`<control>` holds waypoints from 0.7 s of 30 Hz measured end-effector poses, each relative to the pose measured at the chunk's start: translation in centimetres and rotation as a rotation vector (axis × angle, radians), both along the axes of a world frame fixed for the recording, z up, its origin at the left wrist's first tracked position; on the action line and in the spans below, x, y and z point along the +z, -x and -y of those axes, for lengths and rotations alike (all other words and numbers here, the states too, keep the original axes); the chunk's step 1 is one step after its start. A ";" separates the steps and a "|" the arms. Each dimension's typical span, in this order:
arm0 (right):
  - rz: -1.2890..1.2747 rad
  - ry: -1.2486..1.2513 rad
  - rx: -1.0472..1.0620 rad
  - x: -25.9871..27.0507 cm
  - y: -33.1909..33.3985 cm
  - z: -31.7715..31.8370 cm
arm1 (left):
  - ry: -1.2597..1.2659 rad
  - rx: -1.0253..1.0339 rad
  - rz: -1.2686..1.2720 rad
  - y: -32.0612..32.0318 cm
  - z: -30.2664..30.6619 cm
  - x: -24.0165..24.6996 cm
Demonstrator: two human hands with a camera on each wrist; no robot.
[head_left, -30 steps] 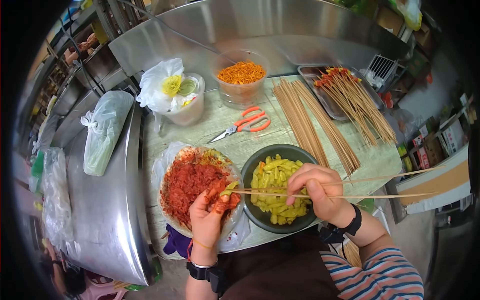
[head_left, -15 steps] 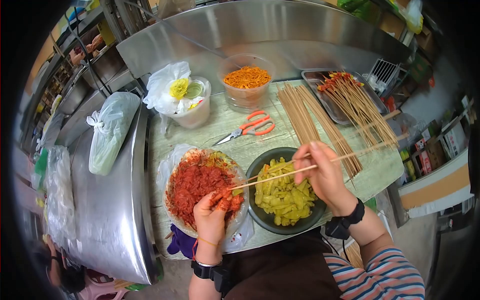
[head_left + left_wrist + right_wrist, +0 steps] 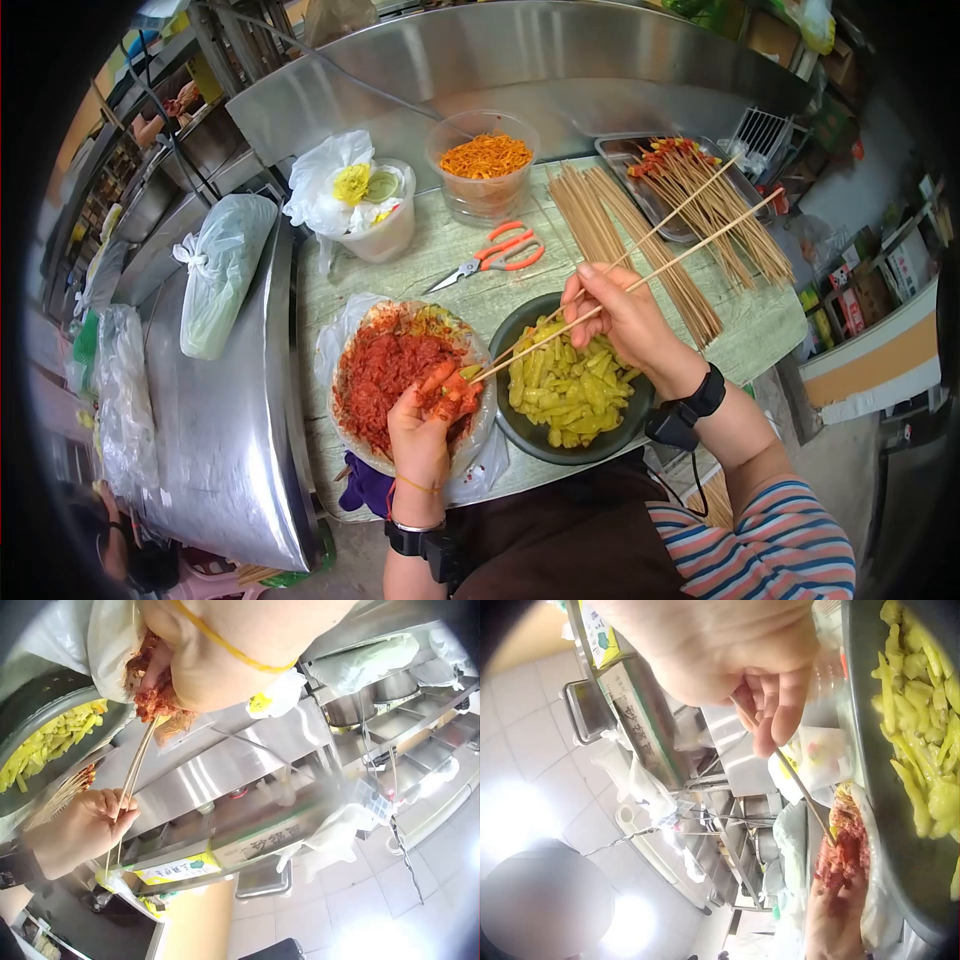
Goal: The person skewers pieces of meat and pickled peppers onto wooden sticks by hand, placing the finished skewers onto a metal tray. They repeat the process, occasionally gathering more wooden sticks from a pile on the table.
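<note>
My left hand, its fingers smeared with red marinade, pinches a small green pickled pepper over the plastic-lined bowl of red marinated meat. Two thin bamboo skewers slant from that pepper up to the right, their near tips at the left fingertips. Between thumb and fingers, my right hand grips the skewers partway along. Below it stands a dark bowl of green pickled peppers. In the right wrist view, red marinade coats the left fingers around the skewer tip.
Orange-handled scissors lie beyond the bowls. Farther back stand a tub of orange shreds and a white tub with a bag. Loose skewers lie at right, beside a tray of filled skewers. A steel counter borders the left.
The skewers' far ends have swung from pointing right to pointing up and right, as my right hand moved a little up and away. My left hand stays over the meat bowl.
</note>
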State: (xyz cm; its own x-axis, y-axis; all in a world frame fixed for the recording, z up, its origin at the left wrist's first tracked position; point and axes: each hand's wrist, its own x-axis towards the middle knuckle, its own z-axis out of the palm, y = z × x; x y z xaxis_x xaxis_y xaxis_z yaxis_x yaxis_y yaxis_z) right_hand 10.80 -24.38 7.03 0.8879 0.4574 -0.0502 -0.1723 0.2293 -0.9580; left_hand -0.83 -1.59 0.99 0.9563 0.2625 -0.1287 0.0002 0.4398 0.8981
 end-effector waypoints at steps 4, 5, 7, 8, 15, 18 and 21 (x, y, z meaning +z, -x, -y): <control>0.050 0.022 -0.027 0.4 0.1 -0.5 | 0.116 -0.040 0.029 0.3 -0.4 0.2; 0.052 0.026 -0.030 0.5 0.2 -0.6 | 0.184 -0.050 0.051 0.3 -0.4 0.5; 0.047 0.018 -0.037 0.4 0.2 -0.9 | 0.138 -0.038 0.017 0.2 -0.3 0.5; 0.043 0.011 -0.042 0.4 0.3 -1.0 | 0.092 -0.025 -0.016 0.2 -0.3 0.5; 0.102 -0.074 -0.084 1.1 2.3 -0.5 | 0.164 0.083 0.050 0.3 -1.1 -0.2; 0.170 -0.043 -0.092 0.7 3.9 -0.4 | 0.254 0.130 0.045 0.3 -1.2 -0.1; 0.224 -0.031 -0.100 0.1 4.8 -0.6 | 0.287 0.119 0.066 0.2 -1.3 -0.5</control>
State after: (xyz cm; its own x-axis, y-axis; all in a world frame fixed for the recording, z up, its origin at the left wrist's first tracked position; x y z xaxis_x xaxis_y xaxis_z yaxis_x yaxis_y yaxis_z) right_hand 6.02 -23.81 7.17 0.9160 0.3653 0.1658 0.0687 0.2644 -0.9620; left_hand -1.01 -0.29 0.49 0.9297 0.3352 -0.1527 -0.1207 0.6689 0.7335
